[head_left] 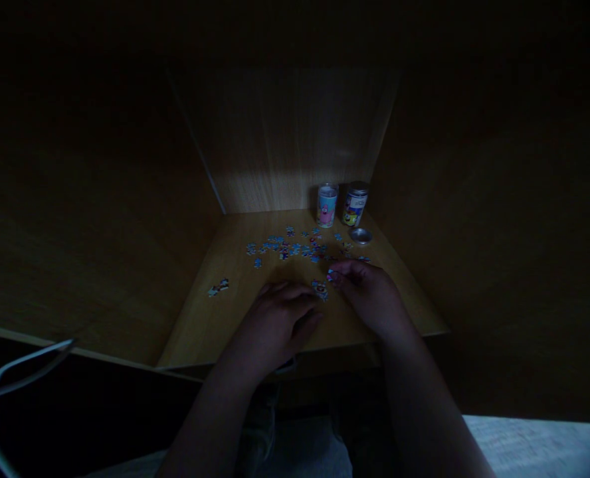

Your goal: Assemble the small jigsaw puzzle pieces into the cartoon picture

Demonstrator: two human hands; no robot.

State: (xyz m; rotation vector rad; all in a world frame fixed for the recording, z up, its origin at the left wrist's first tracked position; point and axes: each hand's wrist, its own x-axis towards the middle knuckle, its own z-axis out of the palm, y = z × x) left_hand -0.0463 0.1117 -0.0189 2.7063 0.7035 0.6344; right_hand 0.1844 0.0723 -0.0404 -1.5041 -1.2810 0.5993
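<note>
The scene is dim. My left hand rests palm down on the wooden desk, fingers stretched toward a small joined cluster of puzzle pieces. My right hand hovers just right of that cluster, its fingertips pinched on a small puzzle piece. Several loose blue and red puzzle pieces lie scattered farther back on the desk. A separate small joined group of pieces lies to the left.
Two small picture-printed tins stand at the back right against the wooden back panel, with a round metal lid lying in front of them. Wooden side walls enclose the desk. A pale cable hangs at lower left.
</note>
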